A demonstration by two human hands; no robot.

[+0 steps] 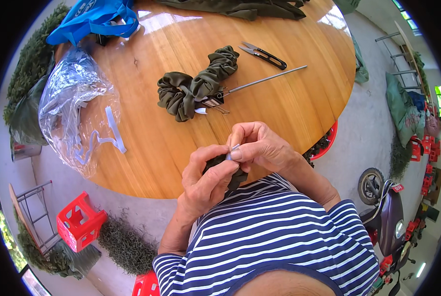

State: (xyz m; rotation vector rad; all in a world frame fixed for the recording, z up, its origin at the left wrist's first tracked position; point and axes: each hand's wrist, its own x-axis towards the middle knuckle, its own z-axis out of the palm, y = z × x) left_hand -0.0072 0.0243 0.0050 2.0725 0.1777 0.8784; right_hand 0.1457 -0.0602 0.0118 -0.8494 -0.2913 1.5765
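Close together at the table's near edge, both my hands pinch a small white strip (234, 147), perhaps elastic. Dark green fabric (238, 178) hangs below and between them. My left hand (206, 172) has its fingers closed round the fabric and the strip. Thumb and fingertips of my right hand (259, 147) press on the strip's upper end. Beyond them lie gathered dark green scrunchies (175, 96), with several metal clips (214, 102) beside them. A thin metal rod (267, 79) points away to the right, and black thread snips (263, 55) rest farther back.
A clear plastic bag (72, 106) and a white elastic band (114, 129) lie on the wooden table (146, 163) at left. A blue bag (94, 19) and green cloth (240, 7) sit at the far edge. Red stools (80, 222) and a motorbike (391, 217) stand on the floor.
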